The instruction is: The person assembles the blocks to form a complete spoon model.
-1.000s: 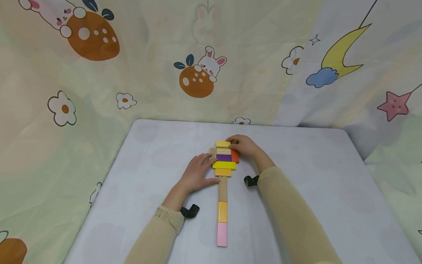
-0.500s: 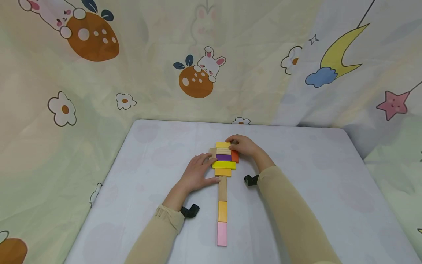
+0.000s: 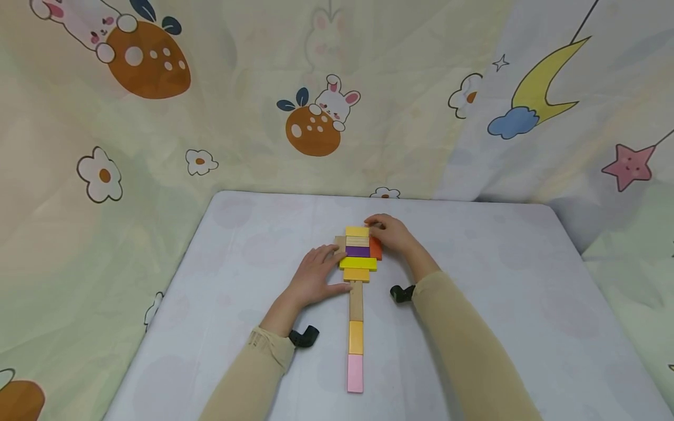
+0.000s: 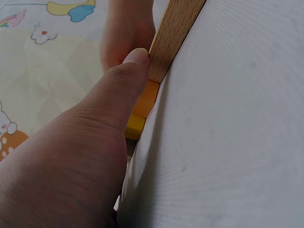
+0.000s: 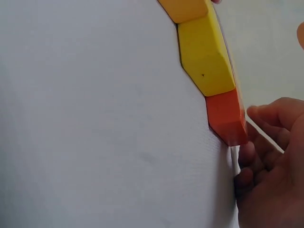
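Flat wooden blocks form a long figure on the white table. My left hand (image 3: 312, 276) lies beside it with fingers spread; its fingertips touch the natural-wood block (image 3: 340, 241) and the purple block (image 3: 357, 251), and its thumb touches the upper end of the long natural-wood block (image 3: 356, 302). My right hand (image 3: 391, 231) is at the upper right, by the right end of the top yellow block (image 3: 357, 231) and the orange-red block (image 3: 375, 248). Its fingers are loosely bent in the right wrist view, with nothing seen between them.
Below the purple block lie a bright yellow block (image 3: 358, 264) and an orange-yellow block (image 3: 356, 275). The stem continues with another orange-yellow block (image 3: 356, 337) and a pink block (image 3: 355, 373). A printed cloth (image 3: 237, 105) hangs behind the table (image 3: 474, 351).
My right hand has shifted slightly right, away from the top yellow block's end. The top yellow block sits slightly closer to the blocks below it. My left hand stays put.
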{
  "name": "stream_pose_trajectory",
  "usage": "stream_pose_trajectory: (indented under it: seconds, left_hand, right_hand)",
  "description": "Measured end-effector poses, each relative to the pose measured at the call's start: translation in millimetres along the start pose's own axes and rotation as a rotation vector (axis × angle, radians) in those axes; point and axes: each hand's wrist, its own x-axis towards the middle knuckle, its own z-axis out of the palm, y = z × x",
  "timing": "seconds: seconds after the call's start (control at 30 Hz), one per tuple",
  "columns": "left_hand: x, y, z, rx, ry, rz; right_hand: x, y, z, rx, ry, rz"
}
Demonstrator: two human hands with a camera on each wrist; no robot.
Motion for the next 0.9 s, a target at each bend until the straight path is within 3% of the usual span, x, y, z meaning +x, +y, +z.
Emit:
stream_pose_trajectory:
  seconds: [0.3, 0.43, 0.63, 0.9]
  left_hand:
    - [-3.1, -1.3, 0.7, -0.005, 0.003, -0.007]
    - [-3.4, -2.5, 1.8, -0.010, 0.004, -0.006]
    - [-3.5, -5.6, 3.4, -0.048, 0.008, -0.020]
    - [-7.5, -8.1, 4.6, -0.088, 0.029, -0.060]
  right_hand:
    - [-40.6, 8, -2, -0.014, 0.149, 0.036]
    - [-65.7, 11, -11, -0.044, 0.209, 0.004]
    - [-100.9, 14, -23, -0.148, 0.280, -0.089]
    - [-129.9, 20, -22, -0.343, 0.298, -0.117]
